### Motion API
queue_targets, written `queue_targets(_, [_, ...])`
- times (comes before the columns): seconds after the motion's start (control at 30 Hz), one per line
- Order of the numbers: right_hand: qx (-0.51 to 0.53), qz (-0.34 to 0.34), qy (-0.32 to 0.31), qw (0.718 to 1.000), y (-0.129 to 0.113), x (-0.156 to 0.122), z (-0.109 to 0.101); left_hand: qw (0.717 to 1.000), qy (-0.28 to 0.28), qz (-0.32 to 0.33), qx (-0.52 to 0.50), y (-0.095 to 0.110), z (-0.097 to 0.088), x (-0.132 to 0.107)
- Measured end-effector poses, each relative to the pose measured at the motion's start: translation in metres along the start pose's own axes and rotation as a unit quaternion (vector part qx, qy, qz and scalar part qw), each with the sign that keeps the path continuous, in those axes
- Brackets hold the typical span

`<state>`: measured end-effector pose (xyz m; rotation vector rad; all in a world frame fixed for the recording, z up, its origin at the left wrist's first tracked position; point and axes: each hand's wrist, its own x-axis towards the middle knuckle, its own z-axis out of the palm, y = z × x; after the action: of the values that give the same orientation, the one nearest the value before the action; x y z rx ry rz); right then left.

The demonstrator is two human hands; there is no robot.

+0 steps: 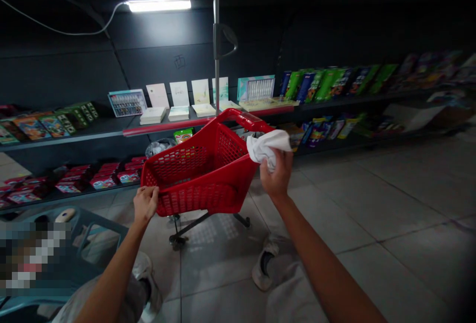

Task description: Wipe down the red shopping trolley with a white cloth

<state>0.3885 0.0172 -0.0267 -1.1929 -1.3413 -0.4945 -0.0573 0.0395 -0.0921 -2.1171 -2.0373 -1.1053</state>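
From here, my left hand (146, 204) has its fingers curled over the rim of the red cart (201, 199). My right hand (275, 174) has its fingers closed on a crumpled white cloth (268, 147), held up just beside the cart, outside its basket.

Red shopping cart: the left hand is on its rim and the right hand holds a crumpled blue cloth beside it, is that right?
Not quite: the cloth is white, not blue, as the head view shows. The left hand is on the rim of the red shopping cart, and the right hand holds the cloth beside it.
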Motion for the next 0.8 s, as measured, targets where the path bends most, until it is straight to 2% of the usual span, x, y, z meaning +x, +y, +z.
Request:
queue_targets(0.1, [-0.018, -0.076, -0.087, 0.993, -0.012, 0.007, 0.0, 1.0, -0.004, -0.005, 0.01, -0.008, -0.001, 0.006])
queue_targets(0.17, [-0.031, -0.088, -0.126, 0.988, -0.017, 0.01, 0.002, 1.0, -0.006, -0.001, 0.012, -0.012, -0.001, 0.011])
queue_targets(0.3, [-0.054, -0.08, -0.15, 0.984, -0.024, 0.014, 0.006, 0.999, 0.005, 0.019, 0.038, -0.016, 0.0, 0.017])
queue_targets(0.4, [-0.058, -0.086, -0.155, 0.982, -0.03, 0.019, 0.01, 0.995, 0.006, 0.044, 0.086, -0.011, -0.002, 0.017])
queue_targets(0.53, [-0.065, -0.082, -0.165, 0.981, -0.037, 0.027, 0.014, 0.99, 0.062, 0.05, 0.121, 0.012, -0.008, 0.013])
queue_targets(0.6, [-0.07, -0.079, -0.173, 0.979, -0.039, 0.03, 0.015, 0.988, 0.079, 0.086, 0.097, 0.031, -0.01, 0.011])
queue_targets(0.67, [-0.072, -0.077, -0.181, 0.978, -0.039, 0.031, 0.016, 0.985, 0.046, 0.157, 0.05, 0.052, -0.009, 0.008])
queue_targets(0.73, [-0.059, -0.071, -0.177, 0.98, -0.039, 0.028, 0.017, 0.975, -0.015, 0.22, 0.019, 0.073, -0.004, 0.005])
queue_targets(0.8, [-0.029, -0.059, -0.152, 0.986, -0.038, 0.02, 0.018, 0.968, -0.073, 0.24, 0.008, 0.088, 0.005, 0.002])
